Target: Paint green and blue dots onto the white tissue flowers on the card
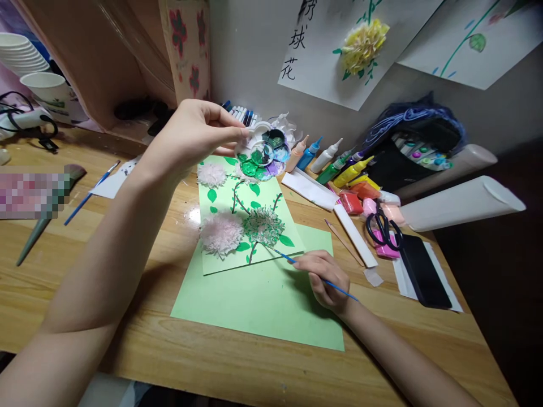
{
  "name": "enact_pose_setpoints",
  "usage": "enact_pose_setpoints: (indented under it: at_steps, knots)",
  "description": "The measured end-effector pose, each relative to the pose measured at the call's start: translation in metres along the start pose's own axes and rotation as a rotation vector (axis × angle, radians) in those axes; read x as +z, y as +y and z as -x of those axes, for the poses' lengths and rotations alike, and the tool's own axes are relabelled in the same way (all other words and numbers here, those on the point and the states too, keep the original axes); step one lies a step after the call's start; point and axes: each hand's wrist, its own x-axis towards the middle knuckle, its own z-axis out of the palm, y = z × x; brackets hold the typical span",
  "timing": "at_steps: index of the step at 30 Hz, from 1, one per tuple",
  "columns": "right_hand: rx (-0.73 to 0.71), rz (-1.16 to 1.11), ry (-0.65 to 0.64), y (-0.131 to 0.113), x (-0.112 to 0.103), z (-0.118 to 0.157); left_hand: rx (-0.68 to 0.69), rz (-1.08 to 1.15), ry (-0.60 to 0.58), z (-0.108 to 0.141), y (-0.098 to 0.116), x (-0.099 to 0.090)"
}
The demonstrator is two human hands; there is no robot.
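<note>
Paintbrush (286,257) pinched in the right hand's (326,280) grip points at a green-speckled ruffled flower (263,226), well back from the surface's (139,345) front edge; the left hand (197,130) grips a palette (265,152), and light dabs should suit those ruffles best.

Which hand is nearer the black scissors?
Right. The right hand, gripping a paintbrush, is just left of the scissors and closer to the wearer. The left hand, holding the paint palette, is much farther left.
</note>
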Motion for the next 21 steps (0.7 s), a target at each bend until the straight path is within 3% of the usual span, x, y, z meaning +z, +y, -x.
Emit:
enact_pose_setpoints:
  at_steps: [8, 21]
  knots:
    - [0.003, 0.014, -0.076, -0.0001, 0.0018, -0.0026, -0.01, -0.027, -0.003, 0.0008, -0.0003, -0.0006]
    - [0.037, -0.012, -0.055, 0.0006, 0.002, 0.0006, -0.015, -0.039, 0.01, 0.0015, 0.0028, -0.0009]
